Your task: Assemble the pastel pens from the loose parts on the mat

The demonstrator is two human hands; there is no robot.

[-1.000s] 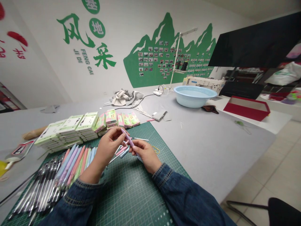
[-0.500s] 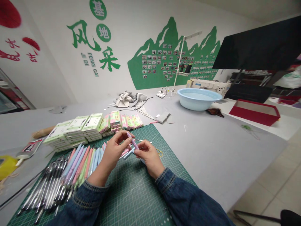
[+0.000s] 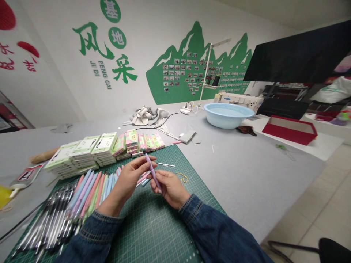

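Both hands hold one purple pen [image 3: 151,170] above the green cutting mat [image 3: 153,226]. My left hand [image 3: 131,179] pinches its upper half with thumb and fingers. My right hand [image 3: 169,187] grips its lower end, fingers curled. Under the hands lie a few loose pink and blue pen parts [image 3: 142,179]. Left of my left forearm lies a row of pastel pen barrels [image 3: 90,191], and further left a heap of black-and-clear refills [image 3: 46,223].
Stacks of green and pink boxes [image 3: 98,149] line the mat's far edge. A thin white refill [image 3: 166,164] and a yellow clip [image 3: 183,176] lie on the mat. Farther back: grey cloth [image 3: 145,115], a blue basin [image 3: 228,114], a red box [image 3: 289,129], a sewing machine [image 3: 238,98].
The pen has tilted more upright and moved slightly nearer to me; my right hand has slid to its lower end. The view shifted a little.
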